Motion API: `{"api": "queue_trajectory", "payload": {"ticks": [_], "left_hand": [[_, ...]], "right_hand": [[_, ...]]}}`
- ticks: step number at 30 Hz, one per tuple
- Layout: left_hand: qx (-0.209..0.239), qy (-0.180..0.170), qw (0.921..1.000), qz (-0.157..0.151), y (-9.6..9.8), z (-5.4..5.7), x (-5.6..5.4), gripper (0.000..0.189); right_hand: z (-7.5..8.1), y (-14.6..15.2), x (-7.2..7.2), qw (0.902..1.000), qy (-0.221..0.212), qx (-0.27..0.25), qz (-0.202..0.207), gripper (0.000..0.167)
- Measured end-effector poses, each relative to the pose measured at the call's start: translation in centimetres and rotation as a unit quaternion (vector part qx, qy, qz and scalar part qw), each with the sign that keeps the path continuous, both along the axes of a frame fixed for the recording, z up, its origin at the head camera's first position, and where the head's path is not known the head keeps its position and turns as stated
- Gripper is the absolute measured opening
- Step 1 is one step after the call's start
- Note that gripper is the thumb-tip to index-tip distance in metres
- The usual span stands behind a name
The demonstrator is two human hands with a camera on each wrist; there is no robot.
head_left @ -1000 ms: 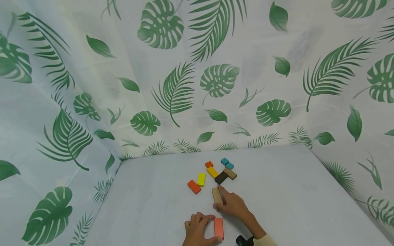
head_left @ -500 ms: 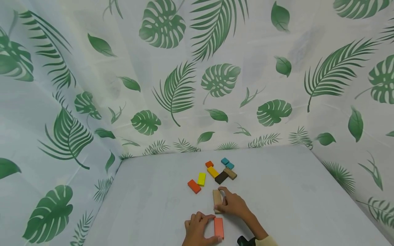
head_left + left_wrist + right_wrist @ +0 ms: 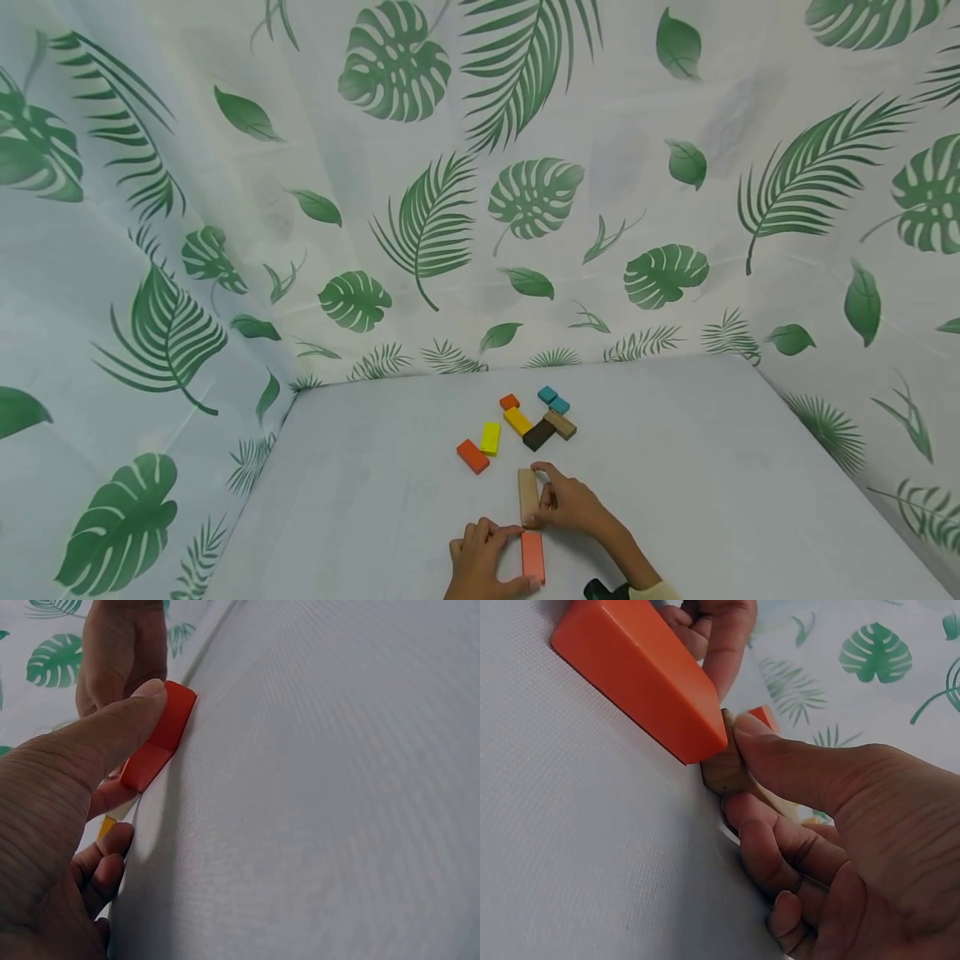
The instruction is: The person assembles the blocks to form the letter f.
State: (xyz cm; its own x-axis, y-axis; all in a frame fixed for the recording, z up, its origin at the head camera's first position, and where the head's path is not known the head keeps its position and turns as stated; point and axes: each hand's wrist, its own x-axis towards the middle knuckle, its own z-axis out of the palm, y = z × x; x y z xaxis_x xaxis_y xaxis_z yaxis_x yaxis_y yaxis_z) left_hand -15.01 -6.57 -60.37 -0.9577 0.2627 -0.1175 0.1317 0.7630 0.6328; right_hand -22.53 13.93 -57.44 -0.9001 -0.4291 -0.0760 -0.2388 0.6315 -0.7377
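A coral-red block (image 3: 533, 557) lies lengthwise on the white table, near its front. My left hand (image 3: 482, 560) holds it between thumb and index finger, one at each end. Just beyond it, roughly in line, lies a light wooden block (image 3: 528, 498), pinched by my right hand (image 3: 573, 504) from the right side. In the right wrist view the wooden block (image 3: 731, 769) sits end to end with the red block (image 3: 649, 675); whether they touch is hard to tell. The left wrist view shows the thumb pressing the near end of the red block (image 3: 161, 739).
Farther back lie a red-orange block (image 3: 473, 456), a yellow block (image 3: 491, 438), an amber block (image 3: 517, 421), a dark brown block (image 3: 538, 434), a brown wooden block (image 3: 561, 423), a small orange block (image 3: 509, 402) and two small blue blocks (image 3: 547, 394). Leaf-print cloth (image 3: 450, 250) surrounds the table.
My right hand has drawn the wooden block toward the near side, straightening it and bringing its near end up to the red block. The left hand and red block have stayed in place.
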Motion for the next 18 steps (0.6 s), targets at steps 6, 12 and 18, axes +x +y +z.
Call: {"api": "queue_trajectory", "payload": {"ticks": [6,12,18], "left_hand": [[0.004,-0.008,0.9999,0.005,0.05,0.17,-0.03,0.079],[0.007,-0.014,0.9998,0.012,0.10,0.27,-0.04,0.080],[0.007,-0.007,0.9999,0.012,0.07,0.27,0.06,0.079]], "right_hand": [[0.32,0.28,-0.04,0.9994,-0.015,-0.026,0.016,0.081],[0.05,0.58,-0.21,0.9986,-0.027,-0.038,0.025,0.082],[-0.23,0.78,-0.28,0.9979,-0.039,-0.044,0.026,0.082]]}}
